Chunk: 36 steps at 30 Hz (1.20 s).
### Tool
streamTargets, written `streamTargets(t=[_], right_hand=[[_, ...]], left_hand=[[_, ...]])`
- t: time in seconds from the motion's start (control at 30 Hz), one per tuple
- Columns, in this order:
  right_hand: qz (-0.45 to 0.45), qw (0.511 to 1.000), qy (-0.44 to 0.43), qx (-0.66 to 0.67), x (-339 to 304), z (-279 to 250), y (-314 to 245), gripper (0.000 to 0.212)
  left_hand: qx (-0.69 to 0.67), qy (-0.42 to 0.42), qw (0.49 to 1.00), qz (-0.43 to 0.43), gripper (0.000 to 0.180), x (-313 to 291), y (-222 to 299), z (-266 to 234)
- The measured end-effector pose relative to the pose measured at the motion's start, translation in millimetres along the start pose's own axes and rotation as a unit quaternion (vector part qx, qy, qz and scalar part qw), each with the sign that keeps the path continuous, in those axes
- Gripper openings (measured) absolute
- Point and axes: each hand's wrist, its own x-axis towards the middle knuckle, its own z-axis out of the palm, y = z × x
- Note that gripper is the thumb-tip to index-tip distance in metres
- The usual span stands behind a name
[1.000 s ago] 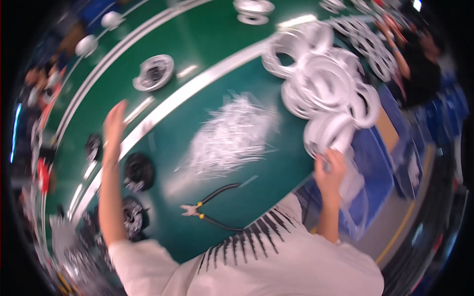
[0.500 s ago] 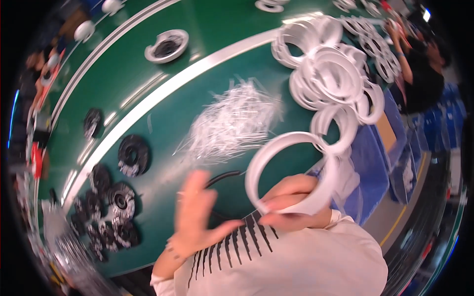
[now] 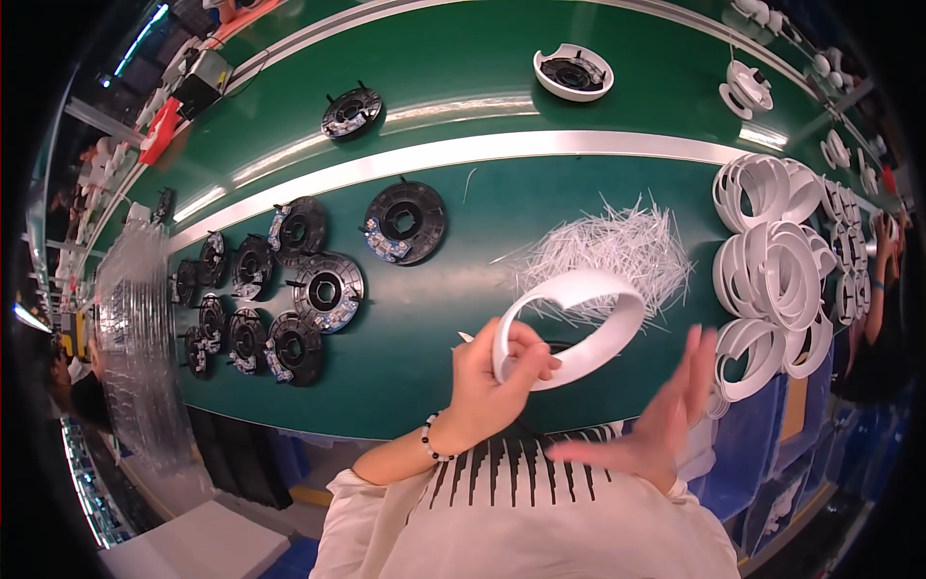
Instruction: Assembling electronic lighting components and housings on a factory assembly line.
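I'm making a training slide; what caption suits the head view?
Left hand holding a white ring, right hand open, before a heap of thin strips on a green bench.

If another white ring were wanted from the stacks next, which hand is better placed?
Probably the right hand: it's open, looks empty and is nearer the stacked rings. The left hand holds a white ring.

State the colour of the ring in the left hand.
The ring is white, clearest in the head view.
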Motion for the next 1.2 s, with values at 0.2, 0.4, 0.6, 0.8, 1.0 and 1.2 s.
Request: streamTargets(t=[0.2, 0.4, 0.6, 0.8, 1.0, 1.2], right_hand=[[0.072, 0.988, -0.136, 0.019, 15.7, 13.4, 21.2, 0.11], [0.179, 0.972, -0.138, 0.06, 20.9, -2.3, 25.1, 0.118], [0.251, 0.919, -0.145, 0.268, 11.9, 10.5, 15.1, 0.124], [0.39, 0.741, -0.064, 0.543, -3.0, 30.4, 34.9, 0.112], [0.43, 0.743, -0.024, 0.512, 5.9, 46.7, 29.8, 0.107], [0.464, 0.701, -0.033, 0.541, 4.4, 48.1, 29.6, 0.103]], left_hand=[[0.024, -0.146, 0.983, -0.105, 0.018, -3.2, 8.5, -0.2], [0.48, -0.114, 0.854, 0.162, 0.032, 98.2, 45.2, -76.2], [0.629, -0.162, 0.754, 0.094, 0.05, 161.3, 28.7, -164.3], [0.632, -0.137, 0.762, -0.023, 0.05, 144.0, 29.9, -136.6], [0.558, -0.314, 0.76, 0.113, 0.062, 127.1, 26.4, -129.6], [0.546, -0.275, 0.789, 0.051, 0.044, 107.2, 44.2, -112.3]])
